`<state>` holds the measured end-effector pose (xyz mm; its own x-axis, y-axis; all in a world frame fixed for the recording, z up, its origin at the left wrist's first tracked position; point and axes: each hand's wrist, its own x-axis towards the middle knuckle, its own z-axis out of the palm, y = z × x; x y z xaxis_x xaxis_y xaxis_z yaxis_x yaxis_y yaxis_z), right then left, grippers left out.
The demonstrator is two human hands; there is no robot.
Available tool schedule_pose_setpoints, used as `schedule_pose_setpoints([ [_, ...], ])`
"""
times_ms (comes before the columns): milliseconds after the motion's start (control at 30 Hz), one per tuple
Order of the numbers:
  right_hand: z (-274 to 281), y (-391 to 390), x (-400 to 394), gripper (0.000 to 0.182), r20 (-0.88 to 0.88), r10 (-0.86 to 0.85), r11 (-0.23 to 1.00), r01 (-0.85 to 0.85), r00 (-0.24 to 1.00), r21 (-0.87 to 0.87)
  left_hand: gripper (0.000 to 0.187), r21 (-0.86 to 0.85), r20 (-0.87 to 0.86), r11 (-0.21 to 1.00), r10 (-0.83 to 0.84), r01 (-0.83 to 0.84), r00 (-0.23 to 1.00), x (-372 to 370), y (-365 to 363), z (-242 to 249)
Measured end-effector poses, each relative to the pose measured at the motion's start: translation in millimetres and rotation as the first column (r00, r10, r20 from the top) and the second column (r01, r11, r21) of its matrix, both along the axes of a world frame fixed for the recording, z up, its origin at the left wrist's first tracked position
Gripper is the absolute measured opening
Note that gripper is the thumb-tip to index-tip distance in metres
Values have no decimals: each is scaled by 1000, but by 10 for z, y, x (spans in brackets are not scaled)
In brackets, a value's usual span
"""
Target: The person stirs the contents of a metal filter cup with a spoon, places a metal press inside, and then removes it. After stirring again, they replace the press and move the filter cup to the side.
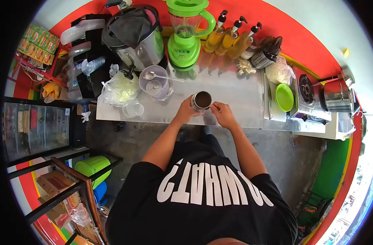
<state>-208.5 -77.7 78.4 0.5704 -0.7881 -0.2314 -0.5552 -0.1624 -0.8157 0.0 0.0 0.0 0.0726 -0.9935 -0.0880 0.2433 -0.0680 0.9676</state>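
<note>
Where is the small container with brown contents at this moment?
The container is near the middle of the head view, in the left hand, with the right hand beside it, over the metal counter.

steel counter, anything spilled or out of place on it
Nothing looks plainly spilled or toppled on the steel counter. The one untidy spot is a loose pale heap beside the perforated steel canister, odd because no container shows around it; what it is, I cannot tell.

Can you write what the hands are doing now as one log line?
left hand: holding open container | right hand: at container's side, touch unclear | container inside: dark brown | nearby: spoon across jug
</note>
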Motion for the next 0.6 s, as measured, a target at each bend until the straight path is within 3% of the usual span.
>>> schedule_pose_setpoints([
  [67,88,-8,-90,37,22,38,999,-38,999,-12,83,-28,221,1000,-7,14,975,-80,-69,139],
  [100,-51,180,251,37,77,30,1000,-30,997,0,83,-12,274,1000,-18,23,962,304,108,36],
  [167,7,156,213,37,55,-48,999,49,997,-10,81,58,60,997,-45,41,997,237,70,-129],
  [200,4,168,184,37,49,-48,999,49,998,-13,81,55,54,998,-44,42,998,208,83,-110],
  [267,-21,199,204,37,31,46,999,-46,998,-3,80,-58,295,998,4,13,956,238,113,-52],
  [300,0,217,219,37,32,43,999,-43,999,-2,80,-57,295,998,1,17,956,245,119,-80],
  [367,43,247,232,36,58,-80,997,80,995,-1,80,-2,97,999,-42,42,994,247,129,-138],
  [400,27,261,227,36,58,-84,996,84,995,-1,80,-2,97,999,-46,46,994,256,142,-87],
  [467,2,285,202,35,82,-2,1000,0,997,20,81,-8,272,999,-48,52,961,270,160,19],
  [600,-12,261,193,35,21,-78,997,78,997,20,83,22,122,998,-59,57,991,266,136,-66],
])
